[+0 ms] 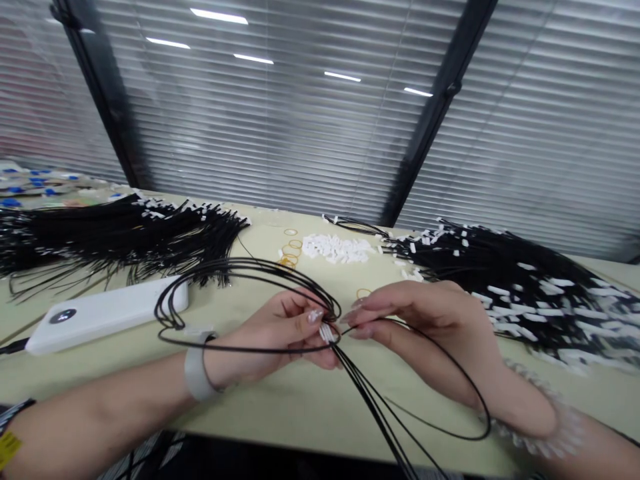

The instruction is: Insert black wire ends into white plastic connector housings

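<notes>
My left hand is closed on a bundle of thin black cables, looped into a coil that spreads over its wrist. Small white connectors show beside its thumb, and loose lengths of the bundle hang down toward the table's front edge. Close by on the right, my right hand pinches one black cable between thumb and fingers. Its tip points at the connectors, and the rest bows out below the palm. Whether the tip touches a connector, I cannot tell.
Heaps of black cables lie left and right, the right one with many white ends. White connector pieces and yellowish rubber bands sit mid-table. A white power bank lies left. Slatted blinds stand behind the table.
</notes>
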`<state>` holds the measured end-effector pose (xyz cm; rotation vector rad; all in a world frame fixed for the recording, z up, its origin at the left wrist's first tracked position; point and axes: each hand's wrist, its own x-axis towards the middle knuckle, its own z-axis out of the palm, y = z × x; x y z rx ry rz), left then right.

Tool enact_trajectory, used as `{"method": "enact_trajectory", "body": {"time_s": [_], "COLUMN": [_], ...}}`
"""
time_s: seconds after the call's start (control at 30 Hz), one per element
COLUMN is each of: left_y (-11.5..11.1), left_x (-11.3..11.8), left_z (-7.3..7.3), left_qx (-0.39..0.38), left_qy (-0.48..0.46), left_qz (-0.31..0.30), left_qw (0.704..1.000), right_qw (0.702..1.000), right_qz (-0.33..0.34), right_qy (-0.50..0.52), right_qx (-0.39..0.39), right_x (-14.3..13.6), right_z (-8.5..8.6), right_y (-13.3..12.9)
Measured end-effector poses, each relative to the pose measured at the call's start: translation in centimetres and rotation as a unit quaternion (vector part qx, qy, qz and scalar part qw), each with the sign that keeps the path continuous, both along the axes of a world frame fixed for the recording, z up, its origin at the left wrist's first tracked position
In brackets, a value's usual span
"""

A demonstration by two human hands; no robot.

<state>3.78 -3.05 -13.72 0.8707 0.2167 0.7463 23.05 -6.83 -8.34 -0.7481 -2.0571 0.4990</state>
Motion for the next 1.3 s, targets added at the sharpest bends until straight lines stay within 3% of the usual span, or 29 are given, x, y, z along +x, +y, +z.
{"method": "enact_trajectory", "body": {"time_s": [0.37,0.8,1.3], "left_y": [0.5,0.4,0.2], "left_x": [0.0,0.1,0.1], "left_z": [-1.3,-1.1,-0.8], "left_qx": [0.019,0.033,0.018], "left_qy": [-0.061,-0.054,-0.027], "left_qz": [-0.052,-0.045,-0.038], "left_qw": [0.997,0.997,0.999], "right_qw": [0.995,0.987,0.982], "right_qz": [-0.012,-0.006,0.084], "right_qy": [-0.016,-0.073,-0.117], "right_qx": [0.095,0.145,0.119], "right_x": [-0.2,0.0,0.6], "right_z": [0.1,0.5,0.6], "right_y": [-0.3,-0.3,-0.6]}}
